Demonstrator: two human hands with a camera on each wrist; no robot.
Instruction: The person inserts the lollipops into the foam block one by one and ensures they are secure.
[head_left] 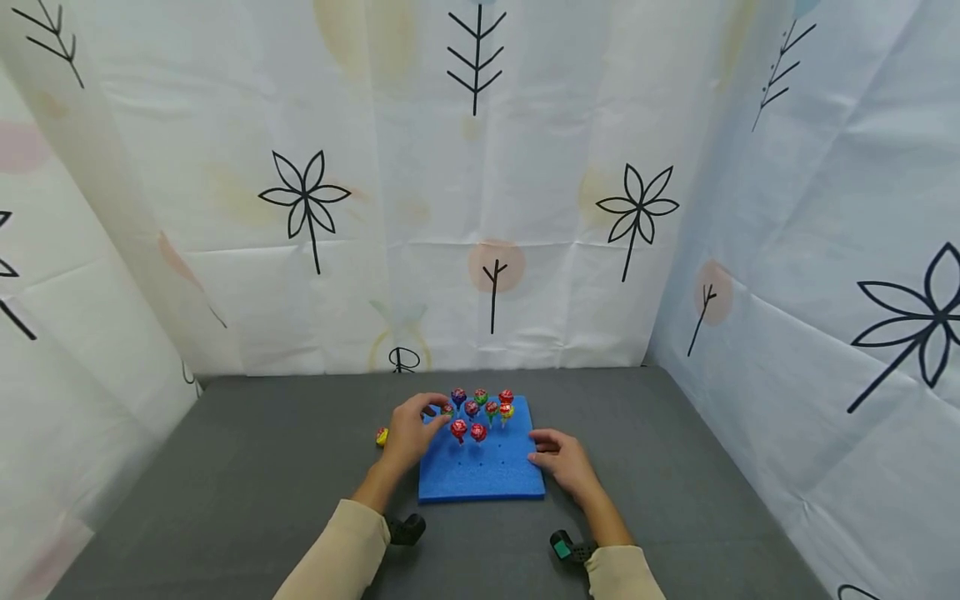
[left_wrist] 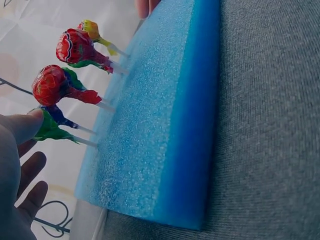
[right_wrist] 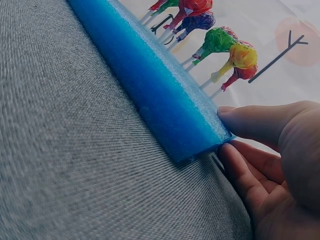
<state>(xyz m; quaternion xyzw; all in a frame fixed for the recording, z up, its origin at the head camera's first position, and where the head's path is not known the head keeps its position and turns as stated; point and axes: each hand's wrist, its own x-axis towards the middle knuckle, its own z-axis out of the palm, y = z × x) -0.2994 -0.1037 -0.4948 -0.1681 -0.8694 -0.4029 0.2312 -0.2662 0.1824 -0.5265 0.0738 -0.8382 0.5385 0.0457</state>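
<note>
A blue foam board (head_left: 480, 483) lies on the grey table, with several wrapped lollipops standing on their sticks in it. At its far left, my left hand (head_left: 407, 432) pinches the head of a lollipop with a green wrapper (left_wrist: 53, 131), whose stick meets the foam. The left fingertips behind that head are partly hidden. Red lollipops (head_left: 459, 430) stand nearer to me, in front of the back rows. My right hand (head_left: 566, 462) holds the board's right edge, thumb (right_wrist: 250, 120) at the top and fingers at the side.
On the table (head_left: 285, 483) left of the board lies a loose yellow-and-red lollipop (head_left: 382, 437), partly behind the left hand. Small holes show in the board's front half. White printed cloth (head_left: 525, 183) hangs behind and on both sides.
</note>
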